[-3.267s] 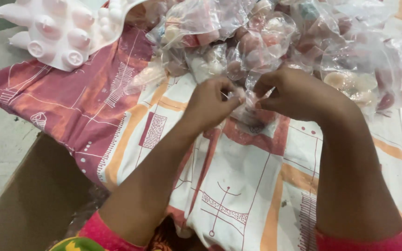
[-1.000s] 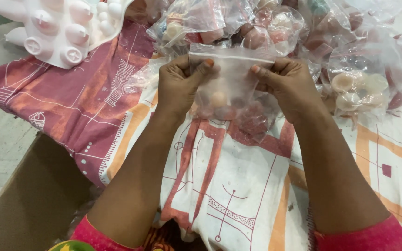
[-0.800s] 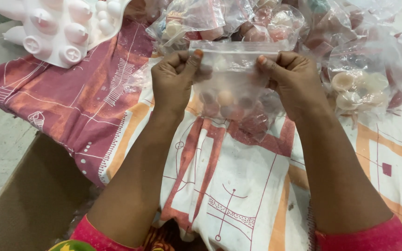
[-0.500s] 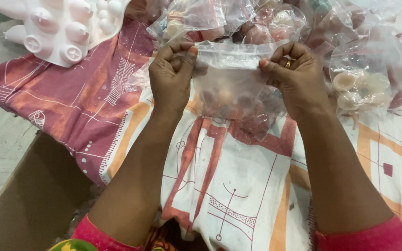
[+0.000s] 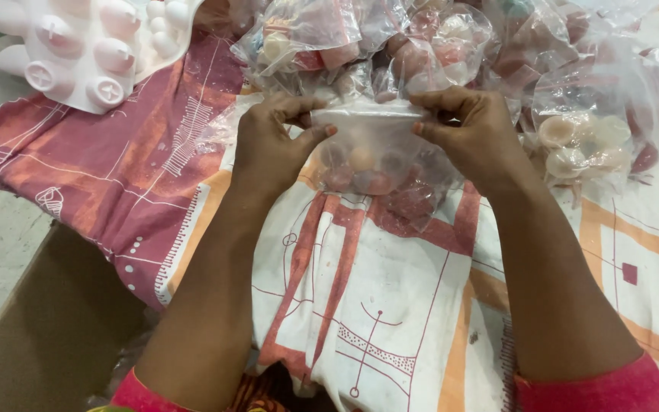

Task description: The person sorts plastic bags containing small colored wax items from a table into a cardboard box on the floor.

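I hold a small clear plastic bag (image 5: 371, 156) with several round pink and beige pieces inside, just above the patterned cloth (image 5: 360, 305). My left hand (image 5: 272, 145) pinches the left end of the bag's top edge. My right hand (image 5: 470, 133) pinches the right end. The top edge is stretched straight between my thumbs and fingers. The bag hangs below my fingers.
A heap of filled clear bags (image 5: 436, 38) lies right behind my hands and spreads to the right (image 5: 589, 137). A white moulded plastic tray (image 5: 93, 46) with round bumps sits at the upper left. The cloth's edge drops off at the left over a brown surface (image 5: 47, 328).
Earlier my hands worked together low on the cloth. They then raised the bag and spread its top edge; now the bag is slightly lower with the top held taut.
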